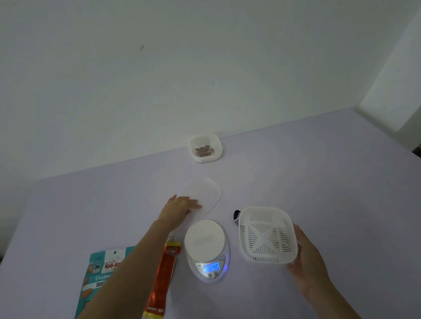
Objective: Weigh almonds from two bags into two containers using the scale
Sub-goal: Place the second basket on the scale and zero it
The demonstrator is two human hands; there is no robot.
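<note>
A white digital scale (pixel 207 250) sits in the middle of the table, its blue display lit and its platter bare. My left hand (pixel 180 207) rests with spread fingers on the near edge of a clear lid (pixel 206 193) lying flat behind the scale. My right hand (pixel 305 256) grips the right side of a white slotted container (pixel 265 234), tilted so its grid bottom faces me. A small white container with almonds (pixel 206 148) stands at the table's far edge. A teal almond bag (pixel 98 272) and a red-orange bag (pixel 164 274) lie at front left, partly under my left forearm.
The table (pixel 326 178) is covered in pale lilac and meets a white wall at the back. A small black object (pixel 236 215) peeks out behind the slotted container. A metal clip (pixel 170 238) sits at the red bag's top.
</note>
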